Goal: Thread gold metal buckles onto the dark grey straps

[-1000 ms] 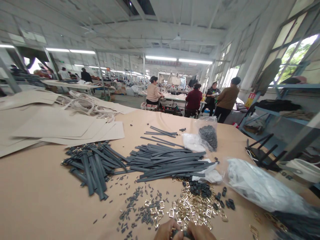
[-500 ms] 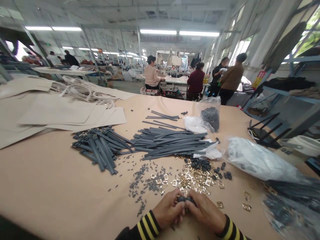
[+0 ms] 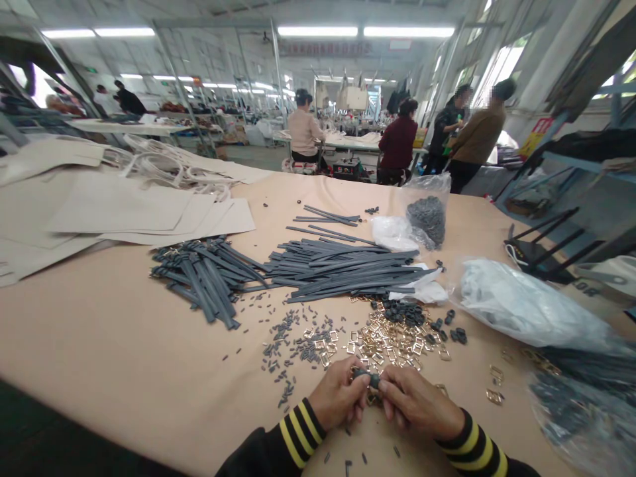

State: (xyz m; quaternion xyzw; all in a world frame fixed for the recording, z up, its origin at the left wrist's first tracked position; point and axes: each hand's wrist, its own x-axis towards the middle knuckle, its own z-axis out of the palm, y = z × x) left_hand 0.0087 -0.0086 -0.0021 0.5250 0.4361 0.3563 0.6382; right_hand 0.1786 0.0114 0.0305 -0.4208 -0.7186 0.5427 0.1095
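Observation:
My left hand (image 3: 338, 396) is closed, pinching a dark grey strap (image 3: 366, 376) between thumb and fingers. At the strap's other side, the thumb and fingers of my right hand (image 3: 416, 401) are closed on it too. Gold metal shows by the left fingertips, but most of the strap is hidden by my hands. Just beyond lies a heap of gold buckles (image 3: 387, 341), with small dark loops (image 3: 405, 311) behind it. Short grey pieces (image 3: 285, 338) are scattered to the left, and a few more lie below my hands.
Loose grey straps (image 3: 338, 265) lie mid-table, beside a pile of straps with buckles (image 3: 203, 278). Beige panels (image 3: 124, 209) cover the left. Plastic bags (image 3: 527, 301) and a black router-like device (image 3: 539, 255) stand at right. Several people work beyond the table.
My right hand has drawn slightly right, so more of the strap shows between my hands. The view has tilted a little downward.

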